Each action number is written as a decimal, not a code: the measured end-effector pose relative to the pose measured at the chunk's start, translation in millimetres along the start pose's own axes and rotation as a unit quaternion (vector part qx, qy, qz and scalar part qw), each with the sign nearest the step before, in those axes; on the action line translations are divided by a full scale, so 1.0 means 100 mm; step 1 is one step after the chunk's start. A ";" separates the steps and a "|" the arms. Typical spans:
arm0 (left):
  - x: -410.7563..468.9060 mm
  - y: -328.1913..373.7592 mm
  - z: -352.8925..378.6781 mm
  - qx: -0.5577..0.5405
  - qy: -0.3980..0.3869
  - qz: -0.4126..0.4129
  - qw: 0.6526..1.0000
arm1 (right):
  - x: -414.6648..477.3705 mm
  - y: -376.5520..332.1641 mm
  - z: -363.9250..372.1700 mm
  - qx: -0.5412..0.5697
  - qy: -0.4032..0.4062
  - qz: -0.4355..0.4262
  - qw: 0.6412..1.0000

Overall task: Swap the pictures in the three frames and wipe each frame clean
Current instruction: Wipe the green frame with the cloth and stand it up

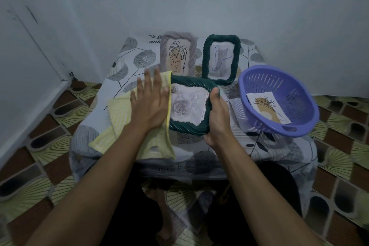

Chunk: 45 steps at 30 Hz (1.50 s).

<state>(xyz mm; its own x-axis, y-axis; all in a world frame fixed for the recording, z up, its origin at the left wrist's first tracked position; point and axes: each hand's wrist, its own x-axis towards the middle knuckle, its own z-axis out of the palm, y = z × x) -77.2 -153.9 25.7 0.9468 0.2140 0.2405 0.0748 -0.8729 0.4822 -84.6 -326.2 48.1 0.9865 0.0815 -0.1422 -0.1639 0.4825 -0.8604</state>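
A dark green woven frame (190, 84) with a pale rose picture lies tilted at the table's middle. My right hand (217, 114) grips its right edge, thumb over the rim. My left hand (150, 100) lies flat, fingers straight, pressing a yellow cloth (119, 112) against the frame's left edge. Behind stand two upright frames against the wall: a grey one (191, 50) with a line-drawn leaf, and a second dark green one (237, 56) with a faint figure drawing. A loose picture (267, 106) of a plant sketch lies in the purple basket.
The purple slotted basket (259, 80) sits at the table's right. A leaf-patterned cloth (127, 60) covers the small table, which stands in a corner of white walls. Patterned floor tiles (65, 110) surround it. My legs are under the front edge.
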 end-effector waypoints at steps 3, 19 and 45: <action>0.05 0.13 -0.04 -0.030 0.039 -0.033 0.998 | -0.01 0.00 0.05 -0.012 -0.014 -0.005 1.000; -0.28 -0.13 0.32 0.011 0.015 0.073 0.997 | 0.08 0.04 -0.06 -0.027 -0.032 -0.008 0.999; -0.14 -0.06 0.04 -0.175 0.116 -0.184 0.960 | 0.07 0.05 -0.13 -0.020 -0.079 0.055 0.995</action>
<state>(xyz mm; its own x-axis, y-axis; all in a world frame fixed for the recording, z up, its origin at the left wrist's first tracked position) -89.3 -153.8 15.9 0.7782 0.6070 0.1610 0.2428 -0.5273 0.8142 -78.9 -334.6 36.3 0.9493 0.2704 -0.1605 -0.2679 0.4283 -0.8630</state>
